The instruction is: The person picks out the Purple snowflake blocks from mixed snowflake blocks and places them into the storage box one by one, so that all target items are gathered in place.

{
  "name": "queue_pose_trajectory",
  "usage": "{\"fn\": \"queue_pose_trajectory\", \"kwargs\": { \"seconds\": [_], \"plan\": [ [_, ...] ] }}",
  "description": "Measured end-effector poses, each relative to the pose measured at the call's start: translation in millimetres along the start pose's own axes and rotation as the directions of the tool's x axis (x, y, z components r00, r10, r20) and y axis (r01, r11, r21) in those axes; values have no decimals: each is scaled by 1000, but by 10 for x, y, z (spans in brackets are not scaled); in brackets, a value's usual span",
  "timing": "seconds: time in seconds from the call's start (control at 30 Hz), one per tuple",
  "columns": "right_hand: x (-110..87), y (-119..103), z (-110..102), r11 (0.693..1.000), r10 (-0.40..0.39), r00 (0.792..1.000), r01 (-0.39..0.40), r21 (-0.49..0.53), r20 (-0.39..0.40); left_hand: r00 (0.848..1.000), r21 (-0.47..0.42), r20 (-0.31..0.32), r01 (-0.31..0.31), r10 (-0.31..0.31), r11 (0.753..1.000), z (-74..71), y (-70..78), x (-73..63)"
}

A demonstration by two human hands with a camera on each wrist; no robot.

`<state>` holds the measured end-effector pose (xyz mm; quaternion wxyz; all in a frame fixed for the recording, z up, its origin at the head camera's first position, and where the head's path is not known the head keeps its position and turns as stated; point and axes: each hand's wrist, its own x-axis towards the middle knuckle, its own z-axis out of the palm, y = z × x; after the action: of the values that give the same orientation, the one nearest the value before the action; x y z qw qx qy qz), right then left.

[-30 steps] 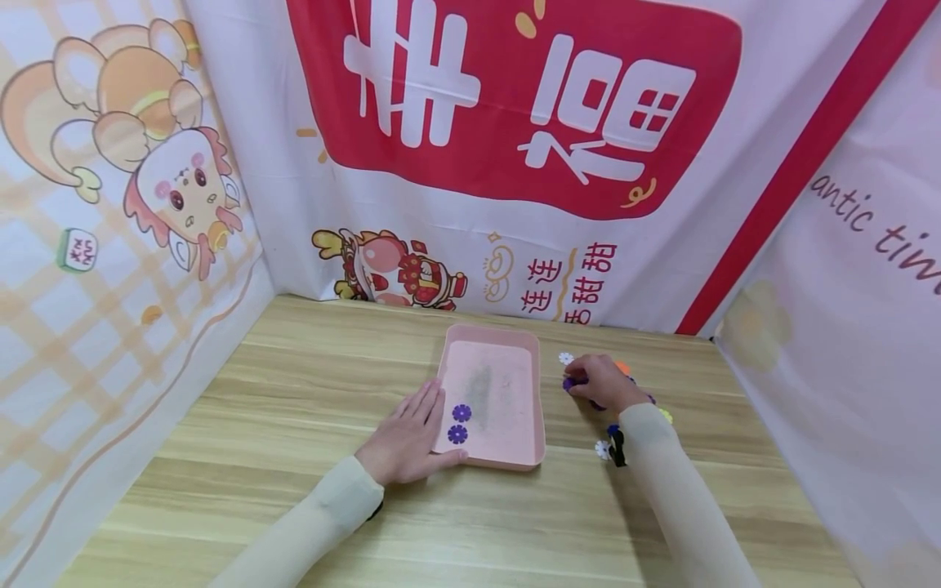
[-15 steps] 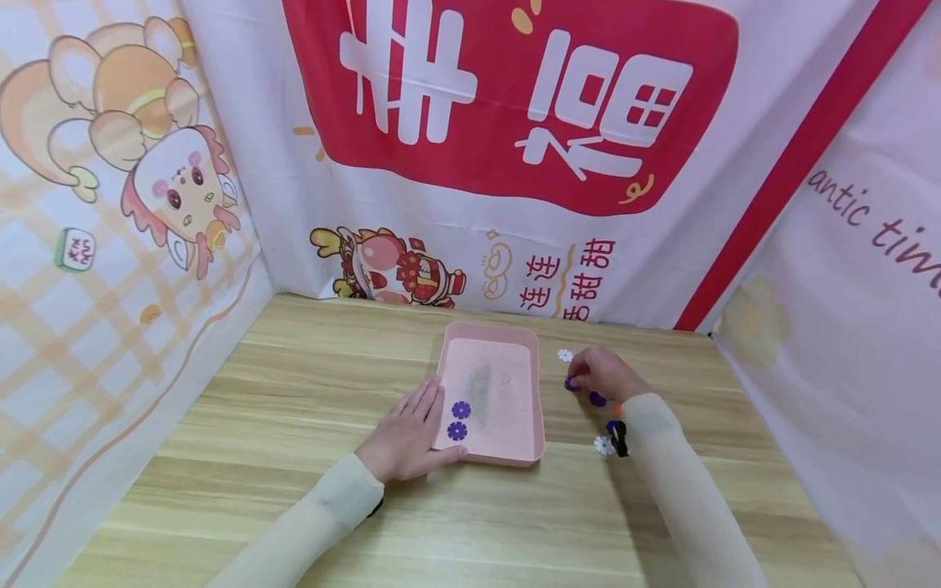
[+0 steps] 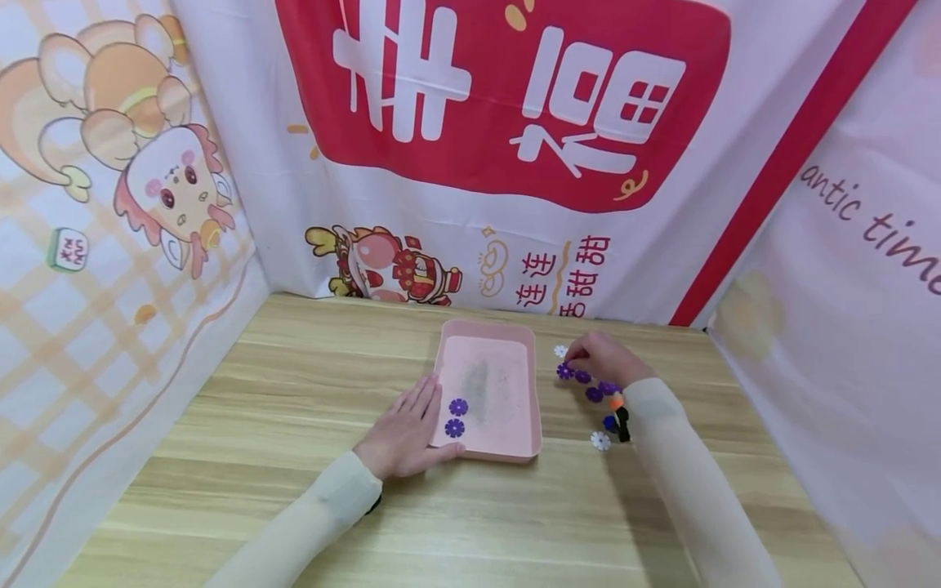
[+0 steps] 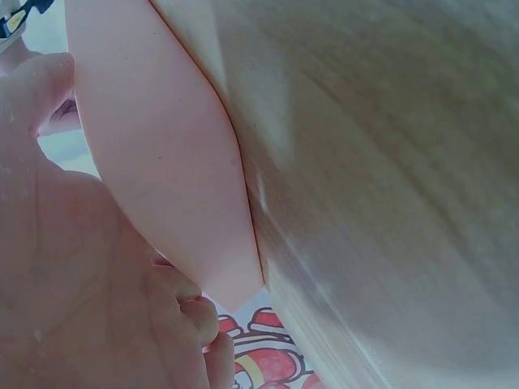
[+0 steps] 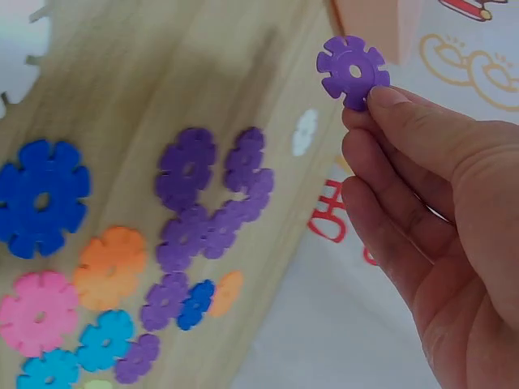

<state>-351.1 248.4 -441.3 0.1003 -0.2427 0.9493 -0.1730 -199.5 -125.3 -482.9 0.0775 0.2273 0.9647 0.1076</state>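
Between thumb and fingertips my right hand [image 3: 608,359] pinches a purple snowflake disc [image 5: 334,60], a flat round plastic piece with notched edges. The right wrist view shows it held up above the table, apart from the other pieces. My left hand [image 3: 403,433] rests against the left side of the pink tray [image 3: 509,408], fingers straight, thumb along its near left corner. In the left wrist view the palm and fingers touch the tray's outer wall [image 4: 162,146]. Two purple snowflake discs [image 3: 455,428] lie inside the tray at the left.
Right of the tray lie loose snowflake discs: several purple ones [image 5: 186,174], blue [image 5: 65,194], orange [image 5: 113,263], pink [image 5: 36,324] and light blue [image 5: 105,342]. White discs [image 3: 600,441] lie near and beyond them. A printed cloth [image 3: 507,180] hangs behind the table.
My right hand has risen slightly from the loose pieces with the purple snowflake disc, uncovering more purple discs beneath. The left hand keeps its place on the tray.
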Motion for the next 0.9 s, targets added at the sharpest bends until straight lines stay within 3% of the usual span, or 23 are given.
{"fn": "queue_pose_trajectory", "kwargs": {
  "seconds": [0.23, 0.53, 0.9],
  "plan": [
    [74, -224, -148, 996, -85, 996, 84, -29, -20, 1000, 0, -9, 7, -7, 1000, -2, -21, 4],
    [228, -623, -278, 992, -121, 992, 120, -41, -19, 1000, -4, -11, 6, -6, 1000, -11, -33, -8],
    [497, -994, -130, 991, -133, 991, 134, -15, 31, 1000, -1, -11, 9, -9, 1000, 20, -38, -5]
  ]
}}
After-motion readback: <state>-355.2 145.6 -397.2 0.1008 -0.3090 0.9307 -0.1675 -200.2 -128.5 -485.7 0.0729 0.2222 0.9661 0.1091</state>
